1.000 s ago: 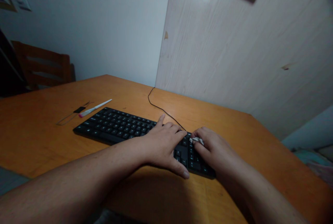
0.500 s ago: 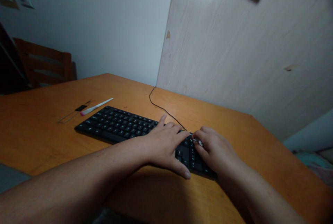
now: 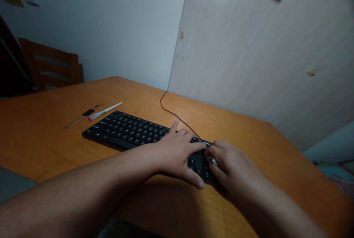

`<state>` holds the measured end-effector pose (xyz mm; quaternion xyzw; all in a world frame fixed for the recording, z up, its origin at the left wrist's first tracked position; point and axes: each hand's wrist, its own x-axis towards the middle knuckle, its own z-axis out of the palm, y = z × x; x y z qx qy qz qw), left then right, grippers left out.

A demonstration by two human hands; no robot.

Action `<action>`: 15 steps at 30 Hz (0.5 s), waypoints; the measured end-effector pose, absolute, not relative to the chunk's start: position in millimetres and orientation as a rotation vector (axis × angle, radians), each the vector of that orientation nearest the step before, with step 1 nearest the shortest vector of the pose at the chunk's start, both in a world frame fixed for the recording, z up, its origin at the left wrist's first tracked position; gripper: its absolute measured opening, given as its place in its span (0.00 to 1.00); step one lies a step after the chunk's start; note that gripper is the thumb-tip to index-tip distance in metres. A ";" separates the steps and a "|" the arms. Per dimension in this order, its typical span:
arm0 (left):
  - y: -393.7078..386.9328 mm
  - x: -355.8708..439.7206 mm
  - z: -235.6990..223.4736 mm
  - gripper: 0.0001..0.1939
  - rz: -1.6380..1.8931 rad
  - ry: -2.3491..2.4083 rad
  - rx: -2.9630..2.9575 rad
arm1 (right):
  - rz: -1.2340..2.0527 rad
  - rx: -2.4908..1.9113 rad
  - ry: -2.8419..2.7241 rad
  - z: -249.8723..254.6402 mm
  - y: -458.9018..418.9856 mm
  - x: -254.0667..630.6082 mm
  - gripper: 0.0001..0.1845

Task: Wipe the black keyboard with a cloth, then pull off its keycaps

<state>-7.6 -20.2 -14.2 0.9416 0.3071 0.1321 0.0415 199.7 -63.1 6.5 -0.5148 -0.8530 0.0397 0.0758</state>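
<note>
A black keyboard (image 3: 129, 129) lies on the wooden table, partly hidden under both hands. Across its right half rests my left hand (image 3: 177, 153), open with fingers spread; the thumb reaches past the near edge. My right hand (image 3: 233, 164) is closed over the number-pad end, fingertips pinching a small whitish wad (image 3: 213, 161) against the keys. Most of that wad is hidden by the fingers, so its material cannot be made out.
Left of the keyboard lie a white brush-like tool (image 3: 105, 111) with a pink end and a thin wire tool (image 3: 88, 112) with a black middle. The keyboard's cable (image 3: 177, 115) runs back to the wall. A wooden chair (image 3: 52, 63) stands at the far left.
My right hand has shifted slightly toward the near edge, uncovering the keyboard's top right corner. My left hand stays spread in place. The whole view has moved a little.
</note>
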 end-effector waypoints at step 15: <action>-19.3 -8.4 -16.3 0.46 0.403 0.939 2.895 | 0.253 -1.422 -2.602 6.3 -85.2 201.3 0.04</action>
